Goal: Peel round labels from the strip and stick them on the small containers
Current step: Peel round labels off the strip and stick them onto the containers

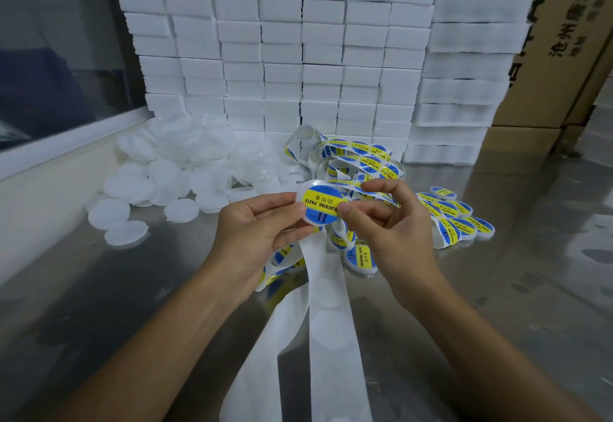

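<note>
My left hand (262,222) pinches a small container (320,204) at centre, and my right hand (381,219) presses its round label (321,202) with the thumb. The strip (331,305) trails toward 6 o'clock across the surface (99,289).

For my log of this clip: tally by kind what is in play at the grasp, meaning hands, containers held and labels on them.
Hands: 2, left hand and right hand
Containers held: 1, small container
Labels on it: 1, round label
Total: 4
</note>
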A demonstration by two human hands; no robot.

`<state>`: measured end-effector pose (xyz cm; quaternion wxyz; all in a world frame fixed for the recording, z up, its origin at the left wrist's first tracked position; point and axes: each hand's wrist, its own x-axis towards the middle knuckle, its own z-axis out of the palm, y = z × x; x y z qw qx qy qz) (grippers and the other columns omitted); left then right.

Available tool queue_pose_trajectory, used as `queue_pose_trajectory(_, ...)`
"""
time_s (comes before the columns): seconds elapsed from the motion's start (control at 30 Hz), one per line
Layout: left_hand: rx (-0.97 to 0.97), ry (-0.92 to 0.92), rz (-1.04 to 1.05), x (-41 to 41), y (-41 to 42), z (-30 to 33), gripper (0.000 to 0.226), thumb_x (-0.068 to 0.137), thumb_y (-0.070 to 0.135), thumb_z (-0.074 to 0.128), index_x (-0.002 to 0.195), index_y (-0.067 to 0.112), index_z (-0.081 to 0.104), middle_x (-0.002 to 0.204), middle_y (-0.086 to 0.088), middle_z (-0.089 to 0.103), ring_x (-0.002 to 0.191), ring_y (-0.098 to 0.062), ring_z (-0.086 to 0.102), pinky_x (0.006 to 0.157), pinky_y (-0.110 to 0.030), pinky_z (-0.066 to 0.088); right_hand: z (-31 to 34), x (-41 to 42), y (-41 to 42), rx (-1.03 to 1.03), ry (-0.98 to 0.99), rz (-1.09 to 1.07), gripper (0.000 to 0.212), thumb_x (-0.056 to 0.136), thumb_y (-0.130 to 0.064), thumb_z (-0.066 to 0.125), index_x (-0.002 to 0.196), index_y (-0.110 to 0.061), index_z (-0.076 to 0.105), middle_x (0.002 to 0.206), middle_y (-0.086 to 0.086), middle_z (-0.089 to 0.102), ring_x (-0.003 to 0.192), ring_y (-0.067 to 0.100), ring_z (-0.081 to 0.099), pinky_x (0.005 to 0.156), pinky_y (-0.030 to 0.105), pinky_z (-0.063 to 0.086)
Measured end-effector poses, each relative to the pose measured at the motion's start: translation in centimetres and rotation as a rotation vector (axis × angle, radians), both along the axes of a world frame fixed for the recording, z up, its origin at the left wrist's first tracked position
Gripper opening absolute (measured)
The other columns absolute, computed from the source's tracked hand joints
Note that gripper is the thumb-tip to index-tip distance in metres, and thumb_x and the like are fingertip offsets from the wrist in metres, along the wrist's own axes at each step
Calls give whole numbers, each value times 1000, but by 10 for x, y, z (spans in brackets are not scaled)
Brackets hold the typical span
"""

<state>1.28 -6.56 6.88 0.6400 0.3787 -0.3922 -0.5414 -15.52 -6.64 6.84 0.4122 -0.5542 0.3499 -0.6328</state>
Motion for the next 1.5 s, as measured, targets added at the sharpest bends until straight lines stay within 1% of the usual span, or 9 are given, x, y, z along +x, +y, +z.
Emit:
queue_pose_trajectory(0.1, -1, -13, -9, 1, 0, -1, 20, 80, -1, 70, 99, -1, 66, 84, -14, 76, 77, -28, 74, 60, -23, 58, -1, 0, -1, -2, -1, -3, 29, 79, -1, 76, 95, -16, 57, 71, 6, 74, 60, 13, 66, 59, 21, 53)
queue_pose_trajectory(0.37, -20, -33, -20, 1, 0, -1, 28, 71, 5, 74, 98, 1, 67, 86, -14, 76, 79, -29, 74, 62, -24, 58, -2, 0, -2, -10, 11, -23, 29, 79, -2, 77, 94, -16, 57, 69, 6, 73, 59, 12, 66, 58, 21, 53)
queue_pose_trajectory(0.73, -39, -80, 1, 0, 4, 0, 16, 77, -1, 73, 92, 3, 69, 83, -14, 76, 75, -28, 74, 60, -22, 57, -4, 0, -6, -26, 24, -47, 28, 77, 1, 77, 91, -13, 57, 65, 6, 71, 56, 13, 64, 55, 20, 52)
queue_pose_trajectory(0.97, -79, -128, 11, -2, 6, 1, 13, 76, 0, 73, 86, 9, 71, 81, -11, 76, 75, -26, 75, 59, -22, 57, -5, -1, -6, -23, 37, -63, 27, 78, 1, 77, 91, -11, 57, 70, 14, 72, 56, 12, 64, 53, 19, 50)
queue_pose_trajectory(1.13, -101, -164, 17, -2, 6, 1, 15, 74, 3, 76, 86, 10, 72, 81, -10, 76, 76, -26, 75, 60, -23, 58, -6, -1, -7, -34, 47, -67, 26, 77, 2, 78, 88, -11, 57, 66, 10, 72, 56, 12, 65, 53, 18, 50)
queue_pose_trajectory(1.23, -125, -196, 19, -3, 6, 1, 17, 71, 5, 77, 87, 9, 72, 82, -9, 76, 77, -25, 75, 61, -24, 59, -9, -2, -10, -48, 93, -103, 26, 77, -1, 79, 88, -12, 58, 67, 10, 72, 57, 12, 66, 53, 17, 49)
queue_pose_trajectory(1.33, -138, -220, 27, -4, 6, -1, 15, 74, 1, 76, 86, 9, 72, 81, -11, 76, 77, -27, 74, 65, -27, 60, -12, -3, -12, -78, 167, -165, 26, 76, -5, 81, 86, -14, 59, 69, 8, 72, 62, 15, 69, 55, 19, 50)
queue_pose_trajectory(1.43, -151, -215, 35, -8, 6, -3, 14, 74, -4, 76, 83, 8, 72, 79, -13, 75, 76, -28, 74, 67, -31, 61, -16, -3, -14, -147, 265, -265, 24, 76, -9, 83, 80, -17, 60, 71, 0, 70, 63, 15, 68, 58, 22, 53)
queue_pose_trajectory(1.5, -159, -198, 28, -9, 6, -4, 15, 74, -5, 76, 81, 7, 72, 78, -15, 74, 75, -28, 74, 66, -30, 61, -19, -2, -14, -205, 341, -343, 21, 77, -15, 83, 77, -19, 62, 72, -7, 68, 61, 13, 64, 59, 23, 53)
